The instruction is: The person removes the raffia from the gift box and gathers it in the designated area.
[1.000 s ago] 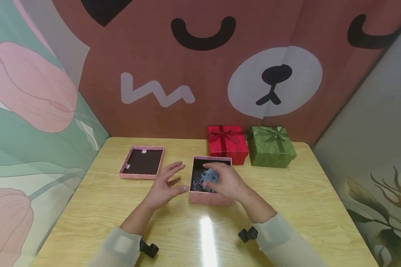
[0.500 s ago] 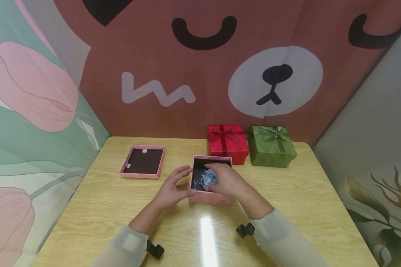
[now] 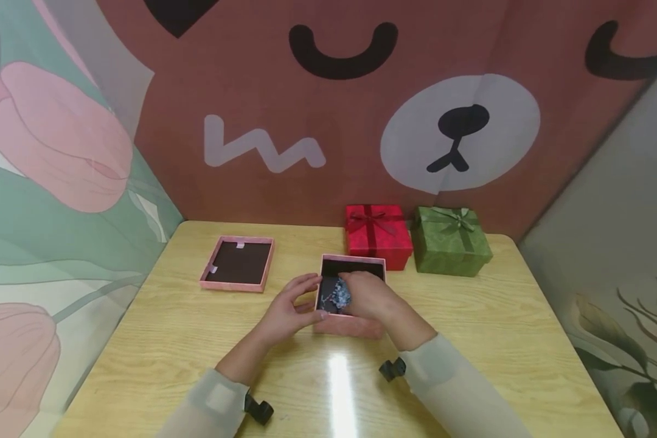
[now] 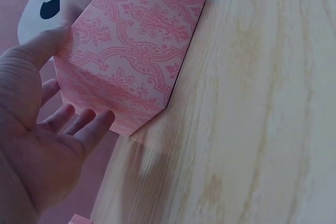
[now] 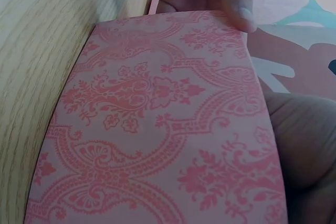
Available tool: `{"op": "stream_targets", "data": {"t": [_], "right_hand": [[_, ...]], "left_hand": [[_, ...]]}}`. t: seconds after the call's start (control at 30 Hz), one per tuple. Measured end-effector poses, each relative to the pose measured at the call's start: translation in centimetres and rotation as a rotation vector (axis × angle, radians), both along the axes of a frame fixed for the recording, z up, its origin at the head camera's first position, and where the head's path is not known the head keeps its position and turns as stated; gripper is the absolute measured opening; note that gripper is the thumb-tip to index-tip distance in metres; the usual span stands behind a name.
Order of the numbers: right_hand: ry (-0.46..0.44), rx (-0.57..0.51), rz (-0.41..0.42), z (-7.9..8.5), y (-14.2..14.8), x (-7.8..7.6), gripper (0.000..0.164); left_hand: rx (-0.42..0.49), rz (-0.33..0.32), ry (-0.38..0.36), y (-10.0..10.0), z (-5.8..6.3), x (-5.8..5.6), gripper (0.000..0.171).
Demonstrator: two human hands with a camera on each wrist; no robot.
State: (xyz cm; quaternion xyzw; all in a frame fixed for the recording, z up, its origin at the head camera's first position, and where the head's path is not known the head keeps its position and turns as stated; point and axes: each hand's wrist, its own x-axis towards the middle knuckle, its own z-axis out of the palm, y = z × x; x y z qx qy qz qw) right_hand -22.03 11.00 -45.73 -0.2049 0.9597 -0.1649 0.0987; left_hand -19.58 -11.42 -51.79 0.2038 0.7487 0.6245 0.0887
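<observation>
The pink patterned gift box (image 3: 350, 325) stands lidless on the table, dark inside. My left hand (image 3: 289, 311) holds its left side: in the left wrist view the thumb lies at the front corner and the fingers are bent along the side wall. My right hand (image 3: 371, 297) reaches down into the box from the right and grips a tuft of blue shredded paper (image 3: 340, 294); its fingertips are hidden behind the hand and paper. In the right wrist view the front of the box hides most of this hand.
The pink lid (image 3: 237, 263) lies upturned at the back left of the wooden table (image 3: 197, 340). Behind the box stand a red gift box (image 3: 379, 236) and a green gift box (image 3: 451, 241), both with bows. A bear-print cloth (image 3: 252, 194) hangs behind.
My left hand has moved right, from beside the box onto its left side. My right hand has lowered further into the box, and less of the blue shredded paper shows.
</observation>
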Motion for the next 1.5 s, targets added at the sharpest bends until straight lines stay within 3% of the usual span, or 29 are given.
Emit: {"op": "stream_targets", "data": {"t": [0.33,0.67,1.03,1.5], "right_hand": [[0.103,0.150,0.061,-0.8,-0.1,-0.8,0.018],[0.016,0.097,-0.041,-0.4,0.0,-1.6,0.033],[-0.004,-0.076,-0.081,1.4,1.8,-1.9,0.049],[-0.023,-0.176,-0.118,4.0,2.3,-0.8,0.054]], "left_hand": [[0.000,0.009,-0.004,0.2,0.1,0.0,0.072],[-0.017,0.028,-0.026,0.1,-0.3,0.0,0.074],[0.007,0.037,-0.043,0.1,-0.1,0.0,0.072],[-0.023,0.036,-0.054,0.0,0.2,0.1,0.073]]}}
